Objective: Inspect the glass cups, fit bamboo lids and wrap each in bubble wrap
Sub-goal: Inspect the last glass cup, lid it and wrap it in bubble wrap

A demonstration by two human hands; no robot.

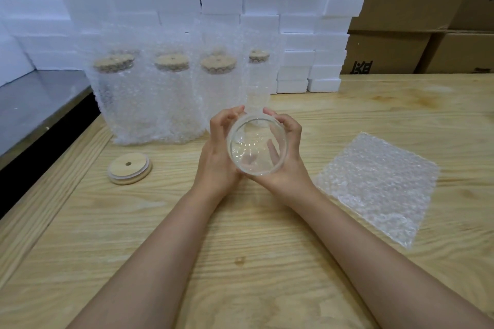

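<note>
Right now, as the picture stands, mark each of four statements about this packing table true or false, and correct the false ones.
1. The left hand and the right hand both hold the glass cup. True.
2. The held cup already has its lid on. False: its mouth is open, and a bamboo lid lies loose on the table, to the person's left.
3. A bubble wrap sheet lies flat on the table, to the person's right. True.
4. The wrapped cups at the back have no lids. False: lids show through the wrap.
</note>
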